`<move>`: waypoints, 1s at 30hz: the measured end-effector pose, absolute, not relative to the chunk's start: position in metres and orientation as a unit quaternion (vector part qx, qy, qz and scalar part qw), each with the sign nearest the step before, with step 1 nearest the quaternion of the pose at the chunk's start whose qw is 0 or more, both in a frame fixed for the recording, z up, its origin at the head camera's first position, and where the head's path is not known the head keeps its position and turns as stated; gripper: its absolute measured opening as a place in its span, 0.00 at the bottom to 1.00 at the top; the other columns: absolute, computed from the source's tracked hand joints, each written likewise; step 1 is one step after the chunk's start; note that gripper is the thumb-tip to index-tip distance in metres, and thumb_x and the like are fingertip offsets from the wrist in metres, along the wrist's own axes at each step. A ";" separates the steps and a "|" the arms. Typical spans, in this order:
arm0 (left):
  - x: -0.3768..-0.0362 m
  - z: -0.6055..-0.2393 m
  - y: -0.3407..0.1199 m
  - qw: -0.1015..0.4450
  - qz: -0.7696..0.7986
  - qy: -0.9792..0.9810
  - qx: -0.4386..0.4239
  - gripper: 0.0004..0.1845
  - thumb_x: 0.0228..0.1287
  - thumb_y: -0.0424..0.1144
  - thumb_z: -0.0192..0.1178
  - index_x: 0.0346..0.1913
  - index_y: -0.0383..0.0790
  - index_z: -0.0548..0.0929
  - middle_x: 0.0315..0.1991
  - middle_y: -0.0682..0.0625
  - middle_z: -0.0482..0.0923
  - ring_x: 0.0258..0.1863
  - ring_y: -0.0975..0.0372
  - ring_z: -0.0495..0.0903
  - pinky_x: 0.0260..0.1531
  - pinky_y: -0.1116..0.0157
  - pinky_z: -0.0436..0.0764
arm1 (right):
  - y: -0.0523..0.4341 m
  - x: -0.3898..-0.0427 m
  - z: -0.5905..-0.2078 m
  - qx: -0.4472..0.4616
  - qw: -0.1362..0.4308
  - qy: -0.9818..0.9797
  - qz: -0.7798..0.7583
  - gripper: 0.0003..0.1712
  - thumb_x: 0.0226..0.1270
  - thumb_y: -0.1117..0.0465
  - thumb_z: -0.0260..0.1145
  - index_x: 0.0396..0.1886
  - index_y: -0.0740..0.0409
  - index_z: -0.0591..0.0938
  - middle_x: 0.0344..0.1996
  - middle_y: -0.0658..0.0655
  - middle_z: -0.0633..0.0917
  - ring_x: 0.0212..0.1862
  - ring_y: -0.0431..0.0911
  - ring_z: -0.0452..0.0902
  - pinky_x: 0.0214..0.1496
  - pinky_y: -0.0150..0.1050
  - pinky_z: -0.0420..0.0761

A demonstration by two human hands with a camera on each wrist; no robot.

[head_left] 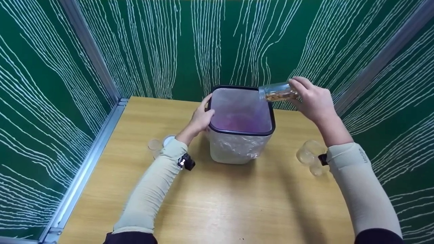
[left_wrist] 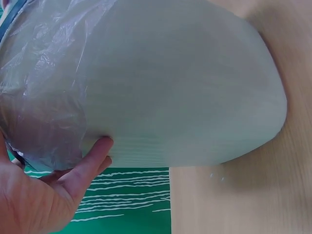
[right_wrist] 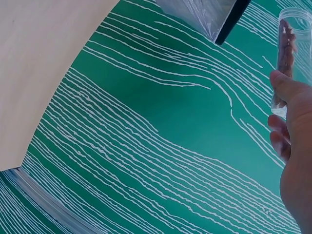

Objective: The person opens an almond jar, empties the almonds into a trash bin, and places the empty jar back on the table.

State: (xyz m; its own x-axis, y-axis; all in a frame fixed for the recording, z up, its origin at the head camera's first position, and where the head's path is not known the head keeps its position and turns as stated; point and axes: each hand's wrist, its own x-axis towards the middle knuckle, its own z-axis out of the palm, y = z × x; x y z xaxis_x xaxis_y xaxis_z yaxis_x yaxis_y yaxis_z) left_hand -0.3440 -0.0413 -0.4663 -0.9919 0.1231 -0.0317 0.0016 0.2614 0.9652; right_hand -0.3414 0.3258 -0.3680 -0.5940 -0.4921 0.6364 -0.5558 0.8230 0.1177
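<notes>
A white trash bin with a dark rim and a clear plastic liner stands upright on the wooden table. My left hand grips the bin's left side at the rim, thumb over the edge. In the left wrist view, fingers of that hand lie against the liner and the bin's wall. My right hand holds a clear jar almost on its side, its mouth above the bin's right rim. Brown pieces lie along the jar's lower side. Purple-pink light tints the bin's inside.
Beside the left forearm lie a round clear lid and a white-rimmed round piece. Clear glass jars sit near the right wrist. Green walls with white lines and metal rails enclose the table.
</notes>
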 end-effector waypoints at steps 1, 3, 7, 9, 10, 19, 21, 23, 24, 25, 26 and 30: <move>-0.344 -0.466 -0.042 0.051 0.606 0.793 0.039 0.33 0.71 0.41 0.47 0.74 0.73 0.54 0.74 0.48 0.53 0.53 0.50 0.70 0.22 0.64 0.75 | 0.325 -0.341 -0.367 0.297 0.343 -0.890 0.043 0.32 0.53 0.64 0.76 0.60 0.54 0.79 0.57 0.58 0.79 0.37 0.59 0.83 0.35 0.54 0.82; -0.345 -0.466 -0.042 0.052 0.603 0.795 0.041 0.33 0.70 0.41 0.47 0.74 0.72 0.54 0.74 0.48 0.53 0.55 0.50 0.69 0.26 0.63 0.75 | 0.324 -0.341 -0.366 0.300 0.346 -0.888 0.036 0.31 0.53 0.64 0.76 0.60 0.55 0.79 0.56 0.58 0.79 0.37 0.59 0.83 0.34 0.54 0.82; -0.346 -0.466 -0.043 0.050 0.604 0.794 0.048 0.33 0.70 0.42 0.47 0.74 0.72 0.54 0.75 0.49 0.53 0.55 0.53 0.69 0.29 0.62 0.75 | 0.322 -0.340 -0.365 0.301 0.354 -0.885 0.032 0.31 0.53 0.64 0.76 0.59 0.54 0.79 0.56 0.57 0.79 0.37 0.59 0.83 0.32 0.54 0.82; -0.346 -0.467 -0.043 0.050 0.605 0.793 0.046 0.33 0.71 0.42 0.47 0.74 0.72 0.54 0.73 0.48 0.55 0.47 0.55 0.73 0.26 0.64 0.75 | 0.321 -0.340 -0.365 0.305 0.353 -0.884 0.031 0.32 0.53 0.64 0.76 0.60 0.54 0.79 0.56 0.57 0.79 0.37 0.59 0.83 0.32 0.54 0.82; -0.346 -0.468 -0.043 0.051 0.608 0.791 0.045 0.33 0.71 0.42 0.47 0.74 0.72 0.54 0.72 0.47 0.56 0.40 0.57 0.74 0.23 0.64 0.74 | 0.321 -0.340 -0.365 0.307 0.352 -0.884 0.031 0.32 0.53 0.63 0.76 0.60 0.53 0.79 0.56 0.57 0.79 0.37 0.59 0.83 0.32 0.53 0.82; -0.346 -0.468 -0.045 0.052 0.614 0.787 0.048 0.33 0.70 0.43 0.46 0.73 0.75 0.54 0.72 0.47 0.56 0.39 0.54 0.76 0.17 0.67 0.72 | 0.321 -0.336 -0.363 0.307 0.341 -0.888 0.031 0.33 0.53 0.64 0.76 0.61 0.52 0.78 0.58 0.57 0.78 0.40 0.58 0.83 0.35 0.53 0.82; -0.347 -0.468 -0.045 0.054 0.615 0.785 0.050 0.33 0.70 0.43 0.46 0.73 0.75 0.53 0.73 0.47 0.54 0.42 0.53 0.76 0.18 0.67 0.73 | 0.322 -0.335 -0.363 0.305 0.339 -0.890 0.029 0.33 0.53 0.64 0.76 0.61 0.52 0.78 0.58 0.57 0.78 0.41 0.58 0.83 0.35 0.53 0.82; -0.347 -0.469 -0.046 0.055 0.617 0.783 0.052 0.33 0.70 0.43 0.46 0.73 0.75 0.53 0.74 0.47 0.52 0.47 0.51 0.74 0.19 0.66 0.73 | 0.322 -0.334 -0.363 0.305 0.337 -0.890 0.026 0.34 0.53 0.65 0.76 0.62 0.53 0.77 0.59 0.57 0.78 0.42 0.58 0.83 0.36 0.54 0.82; -0.347 -0.469 -0.045 0.055 0.618 0.782 0.054 0.33 0.70 0.43 0.46 0.73 0.75 0.53 0.74 0.47 0.52 0.47 0.51 0.75 0.19 0.66 0.73 | 0.322 -0.333 -0.363 0.306 0.337 -0.890 0.025 0.34 0.53 0.65 0.76 0.62 0.53 0.77 0.59 0.58 0.77 0.42 0.59 0.83 0.35 0.54 0.82; -0.347 -0.470 -0.045 0.054 0.620 0.781 0.055 0.33 0.70 0.43 0.46 0.74 0.74 0.53 0.74 0.47 0.52 0.47 0.51 0.75 0.18 0.66 0.72 | 0.323 -0.333 -0.363 0.306 0.336 -0.890 0.023 0.34 0.53 0.65 0.76 0.62 0.53 0.77 0.59 0.58 0.77 0.42 0.59 0.83 0.35 0.53 0.82; -0.346 -0.471 -0.045 0.054 0.621 0.780 0.056 0.33 0.70 0.43 0.46 0.74 0.74 0.53 0.74 0.47 0.53 0.44 0.51 0.75 0.18 0.66 0.72 | 0.323 -0.332 -0.363 0.308 0.336 -0.890 0.022 0.34 0.54 0.66 0.75 0.63 0.53 0.77 0.59 0.58 0.77 0.41 0.59 0.83 0.34 0.53 0.82; -0.345 -0.472 -0.044 0.054 0.624 0.777 0.058 0.33 0.70 0.43 0.46 0.73 0.74 0.54 0.71 0.47 0.57 0.40 0.52 0.76 0.17 0.68 0.70 | 0.322 -0.332 -0.362 0.315 0.344 -0.884 0.013 0.33 0.54 0.67 0.75 0.62 0.53 0.77 0.59 0.58 0.78 0.38 0.58 0.84 0.29 0.50 0.81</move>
